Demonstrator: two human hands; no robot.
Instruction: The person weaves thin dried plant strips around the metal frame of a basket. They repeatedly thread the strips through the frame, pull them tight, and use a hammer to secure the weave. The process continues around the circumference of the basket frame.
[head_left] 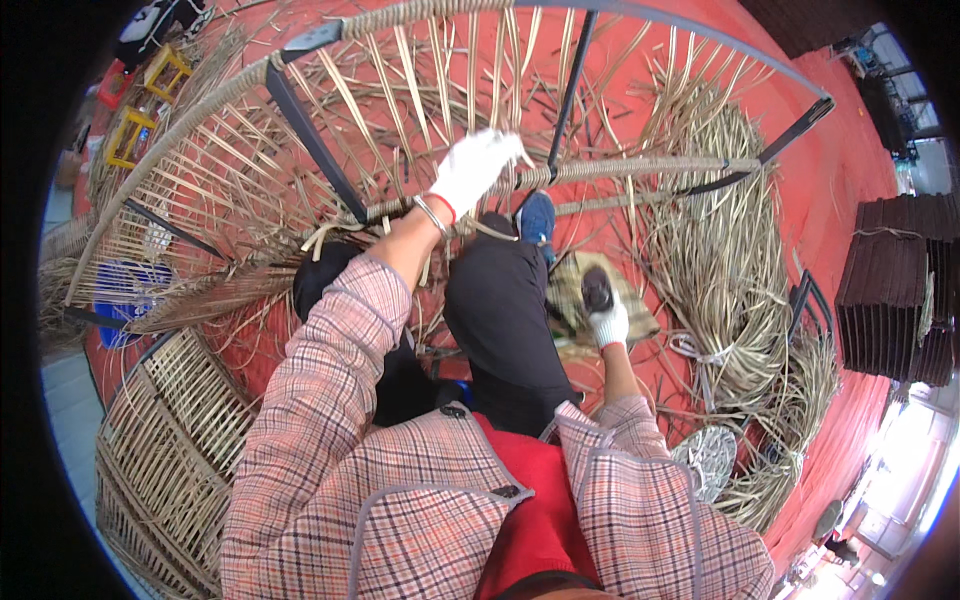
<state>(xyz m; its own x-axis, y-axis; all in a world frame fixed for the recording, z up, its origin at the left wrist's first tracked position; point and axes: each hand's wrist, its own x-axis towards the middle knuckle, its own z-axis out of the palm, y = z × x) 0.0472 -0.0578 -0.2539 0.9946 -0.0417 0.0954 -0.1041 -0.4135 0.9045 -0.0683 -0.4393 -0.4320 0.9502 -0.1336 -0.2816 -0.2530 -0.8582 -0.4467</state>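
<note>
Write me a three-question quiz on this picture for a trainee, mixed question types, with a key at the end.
1. Multiple choice: what does the right hand hold?
A) a white cup
B) a dark object
C) a red bucket
2. True or false: the left hand, raised at the wrapped, curved frame, is bare.
3. Fill in the blank: the large bundle of pale, loose strips lies to the ____ of the person's legs.

Key:
1. B; its exact kind is hard to make out.
2. False; it wears a white glove.
3. right
</note>
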